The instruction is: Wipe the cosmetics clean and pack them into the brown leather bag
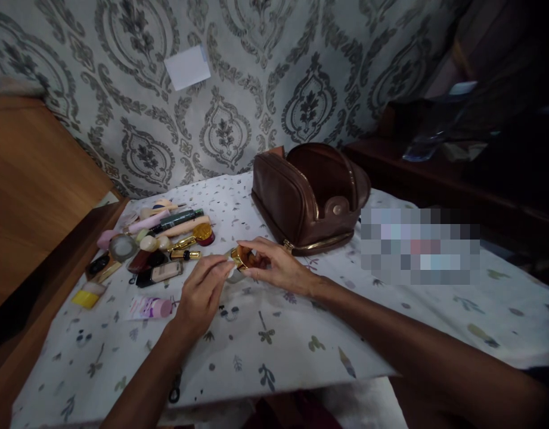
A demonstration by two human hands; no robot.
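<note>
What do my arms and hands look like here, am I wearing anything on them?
Both forearms are bare, no sleeves in view. The left hand and right hand have no gloves, and no watch or bracelet shows at either wrist. The dim light hides whether any ring is worn.

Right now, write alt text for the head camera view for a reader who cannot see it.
The left hand and right hand pinch a small shiny gold item between their fingertips above a white leaf-printed tablecloth. A heap of small cosmetic tubes and compacts lies to the left; an open brown leather zip pouch stands just behind the hands.
</note>
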